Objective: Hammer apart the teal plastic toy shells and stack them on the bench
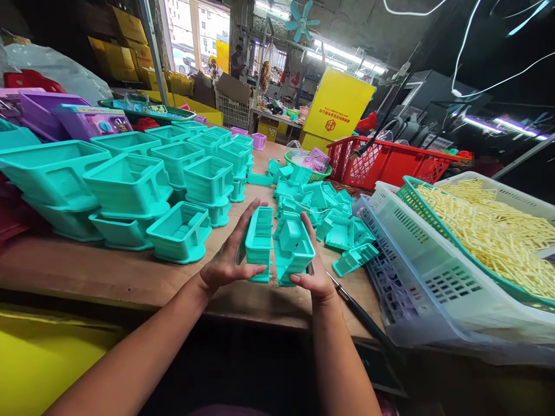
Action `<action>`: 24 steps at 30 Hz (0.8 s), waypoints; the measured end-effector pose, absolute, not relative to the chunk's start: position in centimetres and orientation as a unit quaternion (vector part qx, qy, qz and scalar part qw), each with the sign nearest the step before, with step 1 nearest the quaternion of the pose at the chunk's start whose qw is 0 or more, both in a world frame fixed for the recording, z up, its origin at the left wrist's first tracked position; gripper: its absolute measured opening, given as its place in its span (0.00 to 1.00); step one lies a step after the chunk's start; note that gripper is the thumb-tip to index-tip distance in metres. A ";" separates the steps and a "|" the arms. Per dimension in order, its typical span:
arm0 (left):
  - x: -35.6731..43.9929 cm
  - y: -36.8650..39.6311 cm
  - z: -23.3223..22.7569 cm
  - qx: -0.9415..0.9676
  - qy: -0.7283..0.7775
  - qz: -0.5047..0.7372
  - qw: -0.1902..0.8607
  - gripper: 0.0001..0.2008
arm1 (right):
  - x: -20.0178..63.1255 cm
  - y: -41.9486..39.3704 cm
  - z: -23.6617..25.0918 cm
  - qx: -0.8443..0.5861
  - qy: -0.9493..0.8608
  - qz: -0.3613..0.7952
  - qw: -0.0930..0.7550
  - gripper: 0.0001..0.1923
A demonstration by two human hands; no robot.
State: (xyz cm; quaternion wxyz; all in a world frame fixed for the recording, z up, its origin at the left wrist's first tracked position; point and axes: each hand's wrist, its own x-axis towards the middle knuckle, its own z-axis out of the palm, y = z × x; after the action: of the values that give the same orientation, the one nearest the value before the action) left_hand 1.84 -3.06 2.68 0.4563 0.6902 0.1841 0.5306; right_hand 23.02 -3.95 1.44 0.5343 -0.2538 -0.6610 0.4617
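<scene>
Teal plastic, two molded pieces, one per hand, held up off the surface [243,303] near its front edge. Left hand [226,261]: grip pinching the left teal piece [258,245], thumb across its lower near end, fingers up along the outer side. Right hand [319,276]: same deal mirrored, grip pinching the right teal piece [295,242], thumb at its lower corner, fingers behind the outer wall. Pieces stand side by side, narrow gap between them, not joined. Right one shows a boxy raised block inside; left one shows a stepped inner edge with small tabs facing the gap. Left of the hands: rows of teal tubs [128,182], many stacked two high, open tops up. Front tub [178,232] nearest the left hand sits single on the surface. Beyond and right of the hands: loose heap of teal parts [340,228], mixed orientations. Dark tool [362,318] with a metal tip lies just right of the right forearm. Further right: white crate [433,283], green basket [451,234] on it full of yellow strips [498,211]. Behind the heap: red basket [385,164]. Back left: purple tubs [47,112]. Yellow carton [338,104] stands further back.
</scene>
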 end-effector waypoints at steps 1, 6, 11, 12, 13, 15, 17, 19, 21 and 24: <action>1.9 -3.0 2.6 0.696 0.182 0.527 0.452 0.54 | 23.0 -4.0 1.4 -0.252 -0.663 0.463 0.531 0.60; 2.0 -3.0 2.4 0.708 0.168 0.531 0.435 0.54 | 22.9 -4.0 1.2 -0.230 -0.643 0.488 0.543 0.59; 2.2 -3.3 2.3 0.680 0.169 0.548 0.457 0.54 | 23.0 -4.0 1.0 -0.240 -0.634 0.487 0.551 0.61; 2.3 -3.3 2.2 0.673 0.171 0.550 0.464 0.54 | 23.0 -4.0 1.0 -0.242 -0.635 0.487 0.549 0.61; 2.3 -3.4 2.2 0.666 0.171 0.553 0.471 0.54 | 23.0 -4.0 1.0 -0.246 -0.637 0.484 0.547 0.61; 2.4 -3.5 2.1 0.648 0.169 0.559 0.490 0.53 | 23.0 -4.1 1.1 -0.255 -0.643 0.471 0.546 0.61; 2.4 -3.7 2.1 0.629 0.168 0.560 0.512 0.52 | 23.0 -4.1 1.1 -0.258 -0.641 0.470 0.550 0.60; 2.3 -3.8 2.1 0.616 0.169 0.563 0.524 0.51 | 23.0 -4.2 1.0 -0.253 -0.628 0.482 0.556 0.58; 2.3 -3.8 2.0 0.603 0.171 0.569 0.533 0.50 | 23.2 -4.1 0.6 -0.252 -0.610 0.495 0.565 0.57; 2.4 -3.7 1.5 0.578 0.175 0.575 0.551 0.48 | 23.7 -3.8 -0.4 -0.290 -0.590 0.499 0.564 0.55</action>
State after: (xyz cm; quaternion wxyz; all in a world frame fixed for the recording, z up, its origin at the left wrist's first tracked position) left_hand 2.38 -3.68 1.54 0.5514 0.5782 0.1752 0.5753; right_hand 23.69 -3.78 -0.37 0.5639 -0.2900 -0.5905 0.4993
